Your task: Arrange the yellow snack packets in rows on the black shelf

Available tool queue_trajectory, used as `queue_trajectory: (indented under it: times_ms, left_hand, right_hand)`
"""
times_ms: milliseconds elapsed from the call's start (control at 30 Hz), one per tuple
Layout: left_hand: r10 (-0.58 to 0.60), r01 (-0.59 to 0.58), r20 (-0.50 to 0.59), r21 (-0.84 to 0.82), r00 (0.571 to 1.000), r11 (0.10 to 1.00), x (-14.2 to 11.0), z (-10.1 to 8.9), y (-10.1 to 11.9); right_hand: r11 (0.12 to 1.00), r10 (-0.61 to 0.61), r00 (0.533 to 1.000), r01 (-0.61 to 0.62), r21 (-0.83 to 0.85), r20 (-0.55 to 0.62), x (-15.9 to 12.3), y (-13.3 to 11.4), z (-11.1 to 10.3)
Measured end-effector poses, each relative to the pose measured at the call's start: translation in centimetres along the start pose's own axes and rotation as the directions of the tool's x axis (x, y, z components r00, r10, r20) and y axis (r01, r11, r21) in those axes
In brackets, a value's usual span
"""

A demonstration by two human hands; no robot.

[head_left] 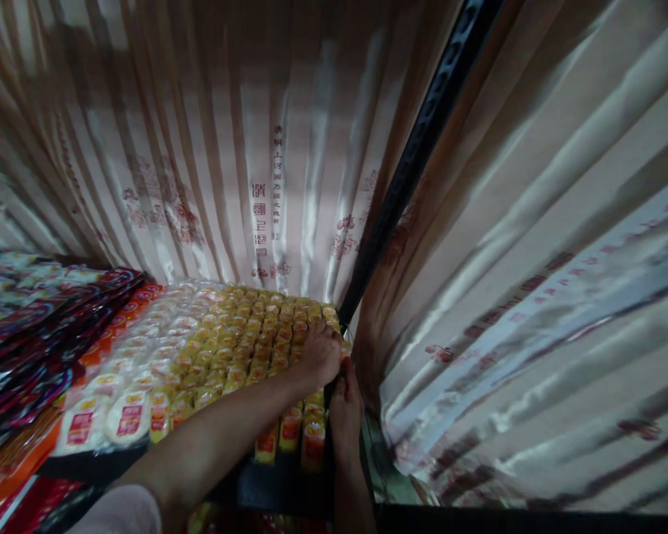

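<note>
At the right end of the shelf, my left hand (pixel 320 356) reaches over rows of small yellow-wrapped snack packs (pixel 245 330), its fingers curled closed. My right hand (pixel 346 404) comes up beside the shelf's edge, and its fingers are closed close to the left hand's fingertips. Whatever lies between the two hands is too small and dark to make out; a bit of pale orange shows there. Just behind them stands the foot of a black perforated post (pixel 401 185). Several yellow packs with red labels (pixel 313 443) stand at the front, right of my left forearm.
Round white packs with red labels (pixel 131 419) line the shelf to the left. Beyond them lie orange packets (pixel 136 300) and stacked dark glossy packets (pixel 38 341). A pale printed curtain (pixel 306 170) hangs behind, and another curtain panel (pixel 534 245) spreads to the right.
</note>
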State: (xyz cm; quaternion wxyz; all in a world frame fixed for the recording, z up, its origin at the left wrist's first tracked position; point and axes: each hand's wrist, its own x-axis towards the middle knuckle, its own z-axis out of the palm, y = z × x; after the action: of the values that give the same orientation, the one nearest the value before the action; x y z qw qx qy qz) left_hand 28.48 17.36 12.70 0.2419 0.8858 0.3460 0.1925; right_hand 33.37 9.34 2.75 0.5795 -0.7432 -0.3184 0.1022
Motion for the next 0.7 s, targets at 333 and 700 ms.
queue_trajectory:
  times_ms: [333, 700]
  left_hand:
    - [0.008, -0.001, -0.034, 0.223, 0.999, 0.975, 0.9, -0.1, 0.0]
    - [-0.055, 0.056, -0.015, 0.141, 0.998, 0.988, 1.8, -0.5, -0.3]
  right_hand:
    - [1.0, -0.024, 0.995, 0.023, 0.009, 0.101, 1.0, 1.2, 1.2]
    - [0.999, -0.034, 0.997, 0.032, 0.032, 0.064, 1.3, 0.5, 0.5]
